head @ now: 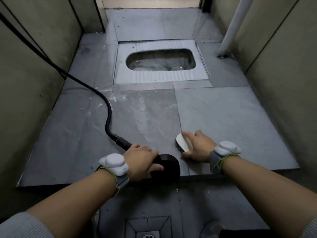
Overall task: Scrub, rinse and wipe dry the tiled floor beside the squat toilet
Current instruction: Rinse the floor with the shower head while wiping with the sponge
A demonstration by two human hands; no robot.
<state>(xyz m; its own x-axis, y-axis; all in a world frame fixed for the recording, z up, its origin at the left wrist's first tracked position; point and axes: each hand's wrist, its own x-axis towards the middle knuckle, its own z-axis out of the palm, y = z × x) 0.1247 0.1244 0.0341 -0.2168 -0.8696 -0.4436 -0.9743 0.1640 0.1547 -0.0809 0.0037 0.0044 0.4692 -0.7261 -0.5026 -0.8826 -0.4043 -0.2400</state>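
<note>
On the raised tiled floor (223, 114) just in front of the squat toilet (161, 61), the right hand (197, 145) presses a white scrub brush (182, 142), rigid, light and likely slick when wet, best gripped across its back. The left hand (142, 160) clasps the black shower head (166, 169), whose stiff hose (108, 117) may tug.
</note>
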